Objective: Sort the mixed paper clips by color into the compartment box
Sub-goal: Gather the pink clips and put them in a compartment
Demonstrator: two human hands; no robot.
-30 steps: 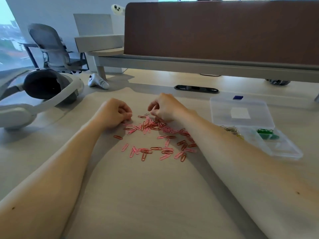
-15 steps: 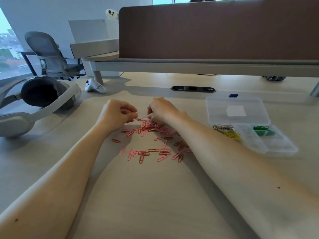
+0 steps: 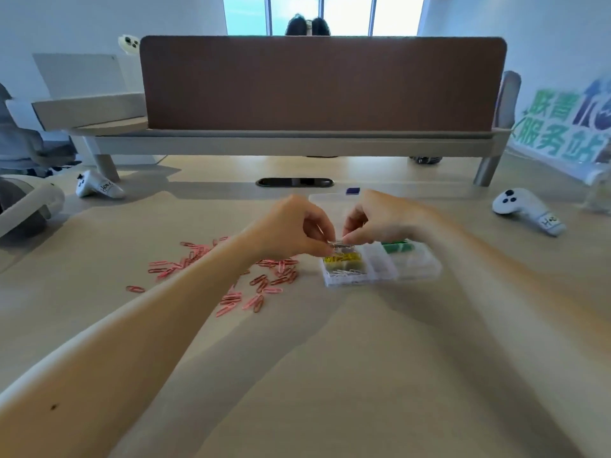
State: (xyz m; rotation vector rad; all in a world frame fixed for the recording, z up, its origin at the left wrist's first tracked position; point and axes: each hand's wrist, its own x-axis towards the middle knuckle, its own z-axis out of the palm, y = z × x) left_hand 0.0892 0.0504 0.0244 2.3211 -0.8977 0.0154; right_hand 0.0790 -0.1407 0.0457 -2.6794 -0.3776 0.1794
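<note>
Both hands meeting right over the compartment box (image 3: 416,269)

The left hand (image 3: 291,226) and right hand (image 3: 383,219) are fingertip to fingertip, both pinching what looks like a silver clip (image 3: 340,243) above the box's left end, bit blurry though. Inside, yellow clips (image 3: 342,257) and green clips (image 3: 396,246) sit in separate compartments. The pink paper clips (image 3: 258,285) lie scattered on the table (image 3: 330,375) just left of the box.

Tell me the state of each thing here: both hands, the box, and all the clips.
left hand, pinching the held clips
right hand, pinching the same held clips
held clips, silver, over the compartment box, not yet released
compartment box, open
yellow clips, sorted in a compartment
green clips, sorted in another compartment
pink clips, loose on the table, unsorted
</note>
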